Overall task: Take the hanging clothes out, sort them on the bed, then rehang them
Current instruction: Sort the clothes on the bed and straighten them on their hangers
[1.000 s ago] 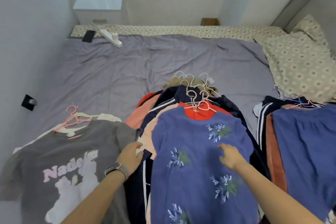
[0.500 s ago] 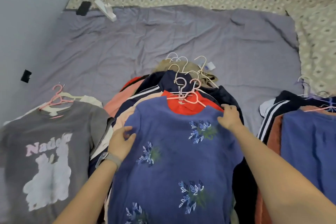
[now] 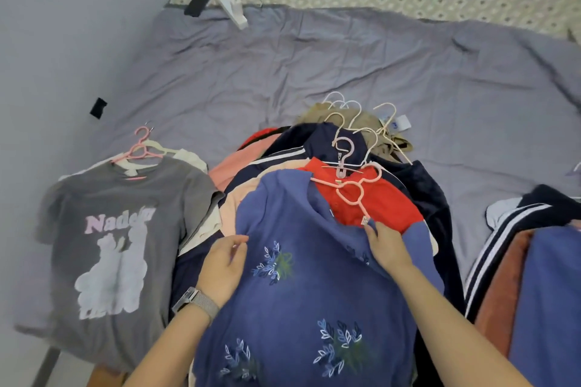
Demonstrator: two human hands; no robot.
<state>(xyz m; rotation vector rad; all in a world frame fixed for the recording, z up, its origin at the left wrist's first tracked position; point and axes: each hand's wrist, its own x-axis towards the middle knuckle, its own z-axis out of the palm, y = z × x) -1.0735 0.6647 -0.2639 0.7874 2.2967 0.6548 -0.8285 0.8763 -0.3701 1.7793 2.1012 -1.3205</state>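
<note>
A blue top with embroidered leaves (image 3: 301, 308) lies on top of the middle pile of hung clothes on the bed. Its neckline sits below a pink hanger (image 3: 352, 190), which rests on a red shirt (image 3: 386, 207) underneath. My left hand (image 3: 224, 267) pinches the blue top's fabric near its left shoulder. At the folded neckline, my right hand (image 3: 385, 245) grips the same top. Several white and pink hanger hooks (image 3: 345, 122) stick out behind the pile.
A grey printed T-shirt (image 3: 125, 229) on a pink hanger lies to the left. Another pile with striped navy and blue clothes (image 3: 547, 276) lies to the right. The grey bedsheet (image 3: 345, 66) stretches behind, with a power strip (image 3: 231, 8) and a black phone (image 3: 196, 4) at the far edge.
The blue top has slid toward me off the pink hanger, baring more of the red shirt. My right hand moved from the top's right shoulder to its neckline.
</note>
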